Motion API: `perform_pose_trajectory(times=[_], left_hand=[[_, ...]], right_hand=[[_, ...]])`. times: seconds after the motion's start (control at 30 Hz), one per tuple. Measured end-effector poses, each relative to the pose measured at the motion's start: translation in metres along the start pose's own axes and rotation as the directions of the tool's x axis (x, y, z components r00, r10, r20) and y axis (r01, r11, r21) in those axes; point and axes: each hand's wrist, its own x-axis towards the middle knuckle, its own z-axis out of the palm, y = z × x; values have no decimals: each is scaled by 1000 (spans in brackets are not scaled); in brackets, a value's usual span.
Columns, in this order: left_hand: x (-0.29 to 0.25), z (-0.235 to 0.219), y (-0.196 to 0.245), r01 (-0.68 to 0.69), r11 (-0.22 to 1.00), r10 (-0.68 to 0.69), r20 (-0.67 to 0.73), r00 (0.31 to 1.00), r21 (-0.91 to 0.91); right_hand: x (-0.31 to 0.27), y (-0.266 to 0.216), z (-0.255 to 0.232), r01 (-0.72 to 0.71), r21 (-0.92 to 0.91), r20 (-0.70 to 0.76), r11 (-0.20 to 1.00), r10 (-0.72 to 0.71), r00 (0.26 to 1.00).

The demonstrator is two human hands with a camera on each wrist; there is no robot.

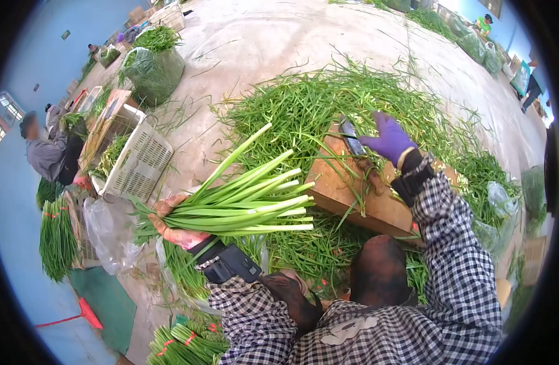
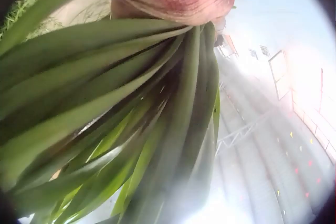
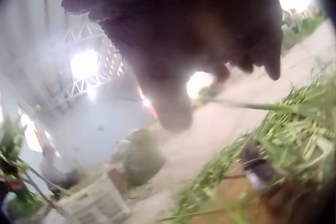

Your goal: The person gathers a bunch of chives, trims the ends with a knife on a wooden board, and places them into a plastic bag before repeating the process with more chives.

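Where the left hand is curled round it, one bunch of green stalks is held raised, to the left of the low wooden desk. It is gripped toward the leafy end, presumably so that the pale ends are left free; these are slightly fanned and pointed toward the desk. The leaves are splayed loosely past the grip, as is shown in the left wrist view.

Right hand, purple-gloved: thumb and fingers are spread apart, and nothing is plainly seen to be grasped. Whether the thin leaf near the fingertips is touched cannot be told.

Knife, one: laid on the desk just beside the right hand, its blade pointed away from the person. By this placing, it is judged, easy reach is given.

Desk: set before the knees, a position by which both arms are likely served. Loose leaves are strewn across it.

Heap of greens: spread beyond and around the desk, apparently kept close to hand.

Banded bundles: bound with red bands, probably so that the stalks are kept together.

Clear plastic bag: laid between these and the left hand.

White crate: placed farther off, greens being contained in it.

Filled sack: stood on the floor beyond.
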Motion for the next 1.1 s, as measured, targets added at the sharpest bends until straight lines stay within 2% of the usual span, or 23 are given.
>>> perform_pose_trajectory(times=[0.03,0.07,0.13,0.17,0.23,0.27,0.33,0.37,0.43,0.5,0.57,0.6,0.63,0.7,0.73,0.77,0.87,0.9,0.93,0.97,1.0,1.07,1.1], left_hand=[[-1,1,0,-3,1000,3,-5,1000,0],[-3,3,-2,-26,1000,26,8,1000,8],[-7,7,-8,-61,994,58,40,998,88],[-4,3,-9,-53,994,49,42,998,94],[0,-3,-10,-93,980,83,61,995,177],[-7,-2,-12,-201,869,166,116,979,452],[-5,-4,-12,-182,859,185,41,982,479],[-4,-5,-12,-170,854,207,-22,978,492],[-4,-3,-15,-147,866,201,-64,977,477],[1,-11,-15,-91,941,128,-93,987,327],[5,-16,-15,-51,960,82,-103,991,276],[4,-15,-15,-47,958,83,-116,990,282],[4,-14,-15,-46,956,86,-127,988,289],[3,-11,-15,-51,961,98,-163,982,271],[1,-8,-17,-68,936,132,-164,978,345],[-2,-5,-18,-83,905,165,-163,973,418],[-2,-6,-16,-43,929,105,-150,983,368],[2,-12,-16,-33,943,75,-118,990,330],[4,-18,-8,73,987,-87,92,992,145],[7,-25,-8,73,987,-86,91,992,142],[5,-22,-10,36,976,-48,51,998,215],[3,-22,-9,2,955,-5,11,1000,295],[3,-23,-9,48,968,-62,48,997,246]], right_hand=[[-8,-21,-11,34,283,117,958,-70,991],[-16,-46,-20,22,546,210,837,-163,964],[-24,-70,-15,72,791,227,607,-401,888],[-27,-81,-15,65,793,227,605,-393,891],[-32,-100,-17,244,817,74,522,-515,854],[-32,-102,-18,233,819,84,524,-512,855],[-26,-104,-20,226,821,168,525,-600,782],[-27,-106,-19,217,822,176,526,-598,782],[-30,-109,-17,241,869,97,433,-626,774],[-34,-110,-16,193,882,142,430,-634,760],[-37,-112,-8,513,729,-91,454,-678,729],[-38,-113,-7,417,777,-21,472,-641,767],[-38,-113,-7,413,778,-15,473,-644,765],[-36,-115,-12,488,729,-159,480,-575,803],[-37,-116,-15,487,733,-209,475,-525,825],[-39,-119,-20,487,736,-205,471,-530,823],[-52,-124,-18,704,440,-193,557,-707,680],[-55,-126,-19,703,436,-194,562,-704,683],[-56,-128,-19,646,430,-64,631,-693,718],[-57,-129,-19,589,415,68,694,-669,740],[-54,-126,-16,605,512,-25,609,-694,720],[-53,-121,-15,564,541,10,624,-675,737],[-53,-119,-17,521,563,43,642,-652,757]])
